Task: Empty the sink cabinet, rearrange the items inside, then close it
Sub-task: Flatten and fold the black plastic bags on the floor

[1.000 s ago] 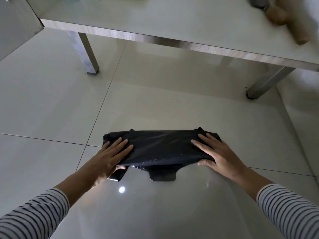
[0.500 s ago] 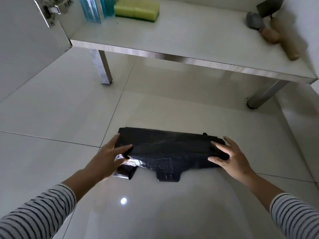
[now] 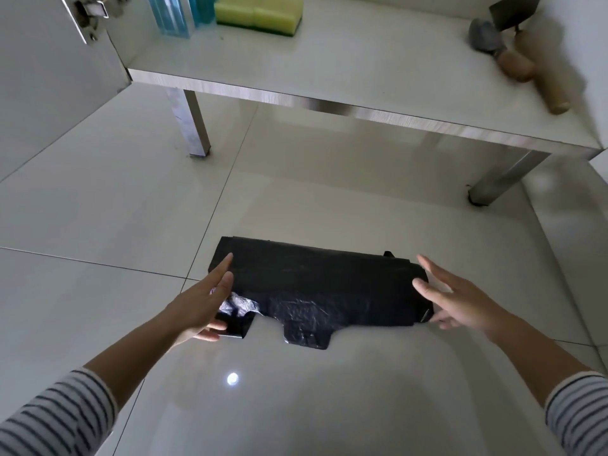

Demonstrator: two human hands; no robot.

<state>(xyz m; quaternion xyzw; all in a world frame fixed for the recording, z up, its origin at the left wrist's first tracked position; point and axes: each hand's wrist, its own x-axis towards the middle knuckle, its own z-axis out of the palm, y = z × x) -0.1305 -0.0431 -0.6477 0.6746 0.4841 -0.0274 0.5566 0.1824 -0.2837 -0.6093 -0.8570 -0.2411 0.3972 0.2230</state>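
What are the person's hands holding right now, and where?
Nothing is gripped. Both the left hand and right hand are open, at either end of the folded black bag.

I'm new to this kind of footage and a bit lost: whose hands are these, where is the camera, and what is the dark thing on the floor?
The camera sits on a person's head, looking down at their own two bare hands. On the tiled floor lies a folded black plastic bag. The left hand and right hand are open at its two ends; neither is gripping anything. Behind is the open sink cabinet's shelf, holding yellow sponges, blue bottles and wooden-handled tools.
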